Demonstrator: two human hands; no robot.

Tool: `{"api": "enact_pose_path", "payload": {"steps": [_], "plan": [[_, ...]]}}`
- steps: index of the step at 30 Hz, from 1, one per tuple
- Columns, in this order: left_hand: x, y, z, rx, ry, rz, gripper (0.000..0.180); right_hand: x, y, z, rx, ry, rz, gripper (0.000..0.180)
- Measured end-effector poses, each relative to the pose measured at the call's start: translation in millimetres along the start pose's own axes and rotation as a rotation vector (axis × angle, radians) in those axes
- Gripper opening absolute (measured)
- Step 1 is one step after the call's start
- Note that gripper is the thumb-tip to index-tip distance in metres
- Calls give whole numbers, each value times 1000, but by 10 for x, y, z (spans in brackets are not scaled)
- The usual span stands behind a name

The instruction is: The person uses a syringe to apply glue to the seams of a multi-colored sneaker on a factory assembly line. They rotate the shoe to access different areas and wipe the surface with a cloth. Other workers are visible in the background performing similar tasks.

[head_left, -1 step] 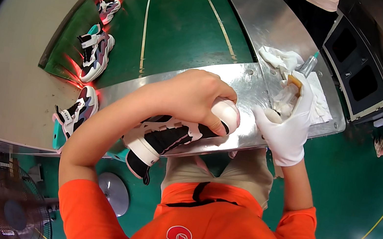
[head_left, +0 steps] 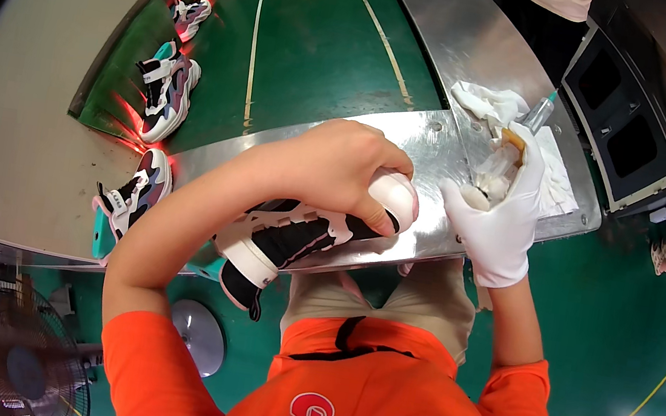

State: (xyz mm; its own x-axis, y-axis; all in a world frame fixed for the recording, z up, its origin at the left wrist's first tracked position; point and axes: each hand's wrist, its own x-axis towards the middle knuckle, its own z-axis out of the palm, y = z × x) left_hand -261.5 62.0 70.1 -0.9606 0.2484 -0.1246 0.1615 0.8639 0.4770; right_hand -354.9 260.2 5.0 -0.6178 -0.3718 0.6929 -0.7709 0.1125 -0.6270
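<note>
My left hand [head_left: 348, 167] is bare and closed around the toe end of a black and white sneaker [head_left: 294, 241]. The sneaker lies tilted along the front edge of a metal work surface, with its white strap and heel pointing down toward me. My forearm hides part of the shoe. My right hand [head_left: 499, 220], in a white glove, curls around a clear, crumpled-looking plastic piece [head_left: 495, 174] with a whitish end. A tan patch shows at the fingertips. Just beyond them a clear syringe-like tube [head_left: 538, 114] with a green tip rests on white cloth [head_left: 557, 177].
More sneakers [head_left: 167, 97] stand in a row at the left, beneath red light by a green-lined opening. A green belt [head_left: 322, 51] runs away from me, beside a metal side rail [head_left: 480, 32]. A fan [head_left: 26, 360] stands at lower left. Another person [head_left: 553, 0] is at the far right.
</note>
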Motion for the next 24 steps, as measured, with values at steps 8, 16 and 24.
{"api": "enact_pose_path", "payload": {"steps": [8,16,24], "plan": [[-17,105,-80,-53,21,-18,55,160,-220,107,-12,98,34,75],[-51,230,-175,-110,63,-69,52,78,-250,-35,-143,1,6,84],[-615,239,-412,-302,532,-195,53,-243,316,-461,43,-40,465,70]]}}
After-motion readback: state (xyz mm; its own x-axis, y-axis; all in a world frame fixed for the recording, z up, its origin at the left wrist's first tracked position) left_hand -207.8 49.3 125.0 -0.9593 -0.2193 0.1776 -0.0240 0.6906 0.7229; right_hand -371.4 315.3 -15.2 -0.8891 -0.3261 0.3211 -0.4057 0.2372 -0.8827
